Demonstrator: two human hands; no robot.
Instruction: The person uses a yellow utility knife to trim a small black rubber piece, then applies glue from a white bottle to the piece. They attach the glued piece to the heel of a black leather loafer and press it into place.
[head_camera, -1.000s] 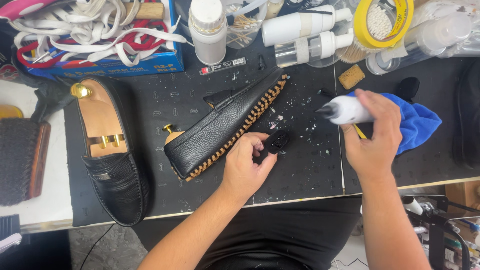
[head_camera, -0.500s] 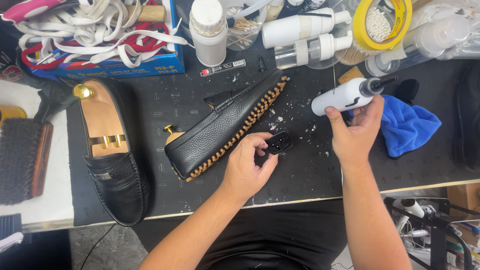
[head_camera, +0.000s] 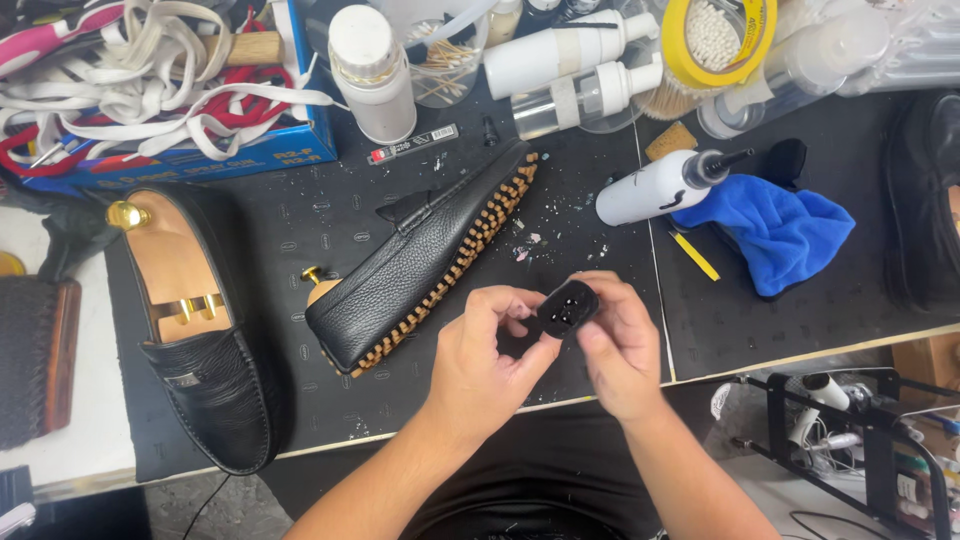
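Pinching a small black rubber sole piece (head_camera: 567, 308) between both hands, the left hand (head_camera: 490, 365) and right hand (head_camera: 618, 350) grasp its edges; it seems light, flexible.

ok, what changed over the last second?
The right hand let go of the white squeeze bottle, which now lies on the mat beside the blue cloth, and came left to join the left hand on the small black piece. The loafer on its side and the other loafer stayed put.
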